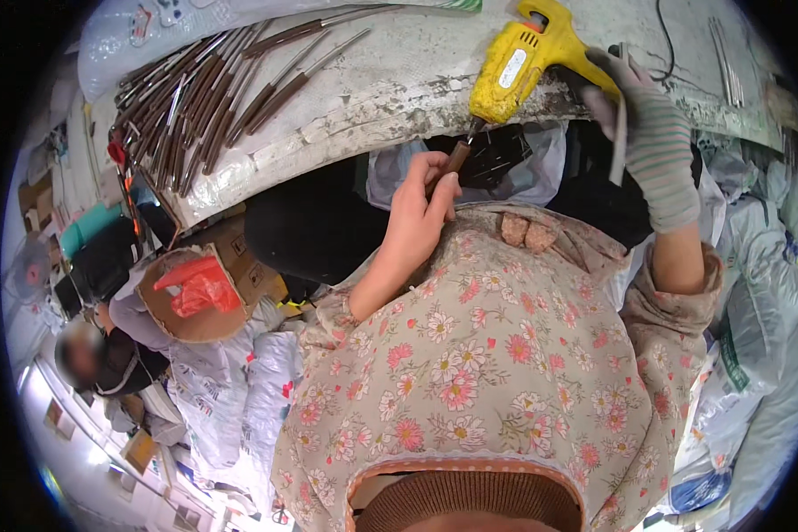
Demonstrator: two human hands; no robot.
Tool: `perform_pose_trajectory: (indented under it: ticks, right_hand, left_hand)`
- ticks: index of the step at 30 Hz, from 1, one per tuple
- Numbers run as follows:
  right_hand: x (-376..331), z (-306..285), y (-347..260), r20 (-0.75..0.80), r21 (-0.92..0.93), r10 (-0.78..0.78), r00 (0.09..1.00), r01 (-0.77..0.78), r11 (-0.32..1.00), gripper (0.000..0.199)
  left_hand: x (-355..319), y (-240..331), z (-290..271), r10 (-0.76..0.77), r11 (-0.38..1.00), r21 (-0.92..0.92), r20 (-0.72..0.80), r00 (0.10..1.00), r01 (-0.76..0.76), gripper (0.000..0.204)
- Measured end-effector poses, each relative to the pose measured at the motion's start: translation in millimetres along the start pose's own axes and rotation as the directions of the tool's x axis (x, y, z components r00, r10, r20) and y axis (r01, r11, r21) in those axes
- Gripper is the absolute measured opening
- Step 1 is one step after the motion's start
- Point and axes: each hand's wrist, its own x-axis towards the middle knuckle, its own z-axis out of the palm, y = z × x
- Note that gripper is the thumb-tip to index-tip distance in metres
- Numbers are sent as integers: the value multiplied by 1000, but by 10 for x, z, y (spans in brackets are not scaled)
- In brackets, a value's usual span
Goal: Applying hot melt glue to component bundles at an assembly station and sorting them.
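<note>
My bare left hand (414, 208) grips a short brown tube-like handle (457, 158) upright between thumb and fingers. The handle's open end meets or nearly meets the dark nozzle of a yellow glue gun (510, 75). My right hand (654, 133), in a striped grey glove, is closed around the gun's grip. A long pale strip (621, 133) runs along that hand; whether it is held or part of something else I cannot tell. Below the nozzle, a whitish plastic bag (545, 168) holds dark slim pieces (496, 158).
Many brown-handled metal rods (206, 106) lie piled on the worn white table (355, 106) at left. Thin metal rods (727, 62) lie far right, near a black cord (669, 44). A cardboard box (208, 332) with red plastic stands at left. Another person (124, 355) sits beyond it.
</note>
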Motion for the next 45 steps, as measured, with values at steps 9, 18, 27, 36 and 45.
perform_pose_trajectory:
  ticks: [9,18,27,36,45]
  right_hand:
    - [127,116,86,-26,-607,-49,998,23,794,62]
    - [175,69,137,28,-538,-36,999,46,842,60]
    - [79,105,-36,-41,-412,-76,996,52,910,59]
    - [-549,305,-787,239,883,114,964,-265,388,59]
    - [-509,324,-841,385,785,139,912,-403,471,61]
  left_hand:
    - [129,44,73,-25,993,-112,79,997,34,16]
    - [101,101,78,7,996,-86,64,998,-1,18]
    - [-13,135,-4,80,996,-32,75,994,-78,20]
    - [10,103,-44,284,958,-62,64,957,-280,20]
    - [-10,103,-96,502,810,365,-27,865,-459,20]
